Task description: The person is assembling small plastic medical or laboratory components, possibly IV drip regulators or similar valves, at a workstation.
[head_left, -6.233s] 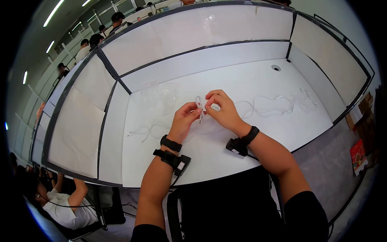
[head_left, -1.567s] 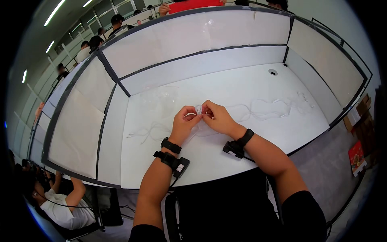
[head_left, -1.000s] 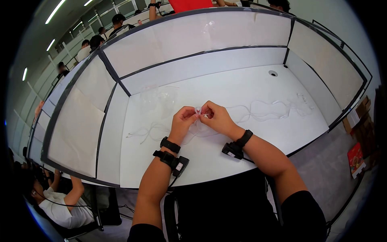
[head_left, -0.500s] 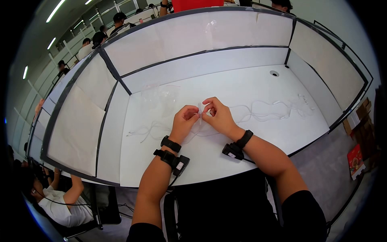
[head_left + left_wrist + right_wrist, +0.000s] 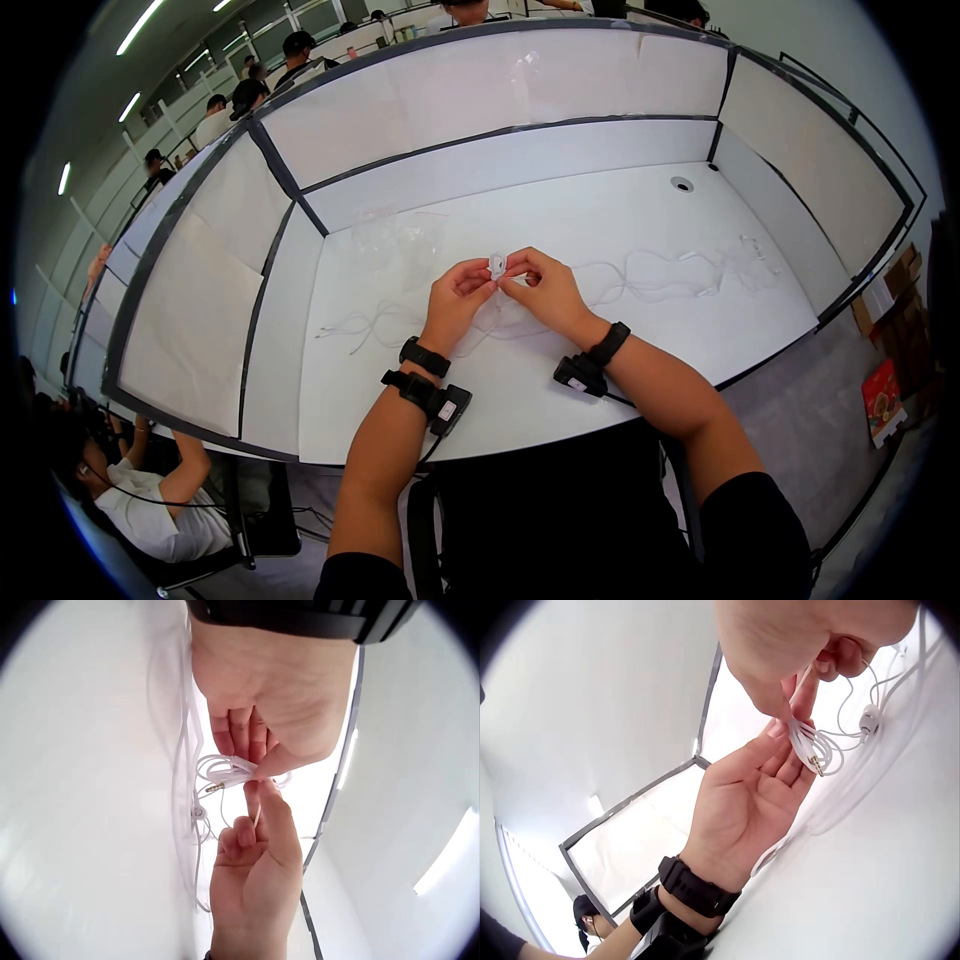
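White wired earphones [image 5: 497, 266], wound into a small coil, hang over the table between both hands. My left hand [image 5: 455, 303] pinches the coil [image 5: 808, 742] between thumb and fingers. From the other side, my right hand [image 5: 550, 295] brings thumb and forefinger to the same spot and pinches the bundle, its other fingers curled around a thin strand of the cord. A gold-tipped plug [image 5: 215, 787] sticks out of the coil. Below it dangles a white earbud [image 5: 869, 720] on its thin cord. The fingers hide the middle of the coil.
On the white table [image 5: 590, 400] lie loose white cables [image 5: 375, 322] at left and more white cables [image 5: 665, 275] at right. Clear plastic bags [image 5: 395, 240] lie at the back left. Partition panels [image 5: 490, 95] enclose the back and sides.
Over the last seconds the bundle has been turned about between the fingers. Since half a second ago, my right hand has come down slightly and in toward the left, and a loop now shows above the fingertips.
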Demonstrator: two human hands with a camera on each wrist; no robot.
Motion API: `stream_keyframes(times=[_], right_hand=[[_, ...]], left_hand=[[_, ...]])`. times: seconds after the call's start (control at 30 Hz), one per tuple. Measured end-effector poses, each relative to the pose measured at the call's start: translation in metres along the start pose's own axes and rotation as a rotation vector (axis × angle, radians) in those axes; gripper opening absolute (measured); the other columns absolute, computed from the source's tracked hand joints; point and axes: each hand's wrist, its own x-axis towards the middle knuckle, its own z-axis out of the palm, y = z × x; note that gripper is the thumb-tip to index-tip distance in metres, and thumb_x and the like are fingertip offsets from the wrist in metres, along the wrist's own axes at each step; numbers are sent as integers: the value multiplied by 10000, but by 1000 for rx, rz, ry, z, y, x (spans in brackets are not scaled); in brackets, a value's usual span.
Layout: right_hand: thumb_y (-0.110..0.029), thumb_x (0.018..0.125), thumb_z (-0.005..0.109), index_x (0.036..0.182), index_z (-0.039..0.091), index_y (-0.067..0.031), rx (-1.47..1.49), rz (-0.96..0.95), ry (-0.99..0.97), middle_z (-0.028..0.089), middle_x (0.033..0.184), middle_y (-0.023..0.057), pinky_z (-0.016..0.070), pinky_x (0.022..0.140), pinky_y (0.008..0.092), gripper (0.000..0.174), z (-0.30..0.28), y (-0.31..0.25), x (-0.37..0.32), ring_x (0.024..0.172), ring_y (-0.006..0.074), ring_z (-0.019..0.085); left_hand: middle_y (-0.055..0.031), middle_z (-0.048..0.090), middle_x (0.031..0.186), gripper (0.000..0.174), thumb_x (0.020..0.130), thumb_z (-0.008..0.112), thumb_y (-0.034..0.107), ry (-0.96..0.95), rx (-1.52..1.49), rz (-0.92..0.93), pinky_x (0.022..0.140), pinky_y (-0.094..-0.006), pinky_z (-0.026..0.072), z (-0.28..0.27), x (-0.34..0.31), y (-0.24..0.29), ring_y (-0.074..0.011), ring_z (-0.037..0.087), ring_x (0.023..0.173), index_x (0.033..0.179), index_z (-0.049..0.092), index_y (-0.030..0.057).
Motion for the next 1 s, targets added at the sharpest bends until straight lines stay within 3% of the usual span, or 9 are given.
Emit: stream_keyframes(times=[0.47, 0.73, 1.0], right_hand=[[-129, 823, 758, 1036, 686, -58, -4, -11, -9, 746, 884, 29, 415, 561, 235, 236, 1, 1, 0, 592, 63, 442], [-122, 838, 744, 1045, 702, -57, -58, -22, -2, 749, 878, 35, 449, 589, 247, 221, 2, 2, 0, 625, 88, 528], [-138, 851, 734, 1068, 713, -64, -42, -23, -9, 752, 878, 35, 446, 580, 245, 230, 1, 3, 1, 605, 81, 511]], left_hand=[[-80, 697, 1124, 282, 921, 642, 7, -47, 21, -17, 920, -289, 499, 1, -3, 8, -140, 645, 1033, 1202, 644, -8], [-36, 709, 1051, 262, 912, 632, 28, -8, 29, -34, 785, -249, 476, 1, -3, 7, -87, 619, 899, 1170, 665, 7], [-30, 702, 1042, 229, 918, 667, 50, -15, 44, -15, 796, -242, 480, -1, -2, 2, -83, 623, 916, 1144, 652, 15]])
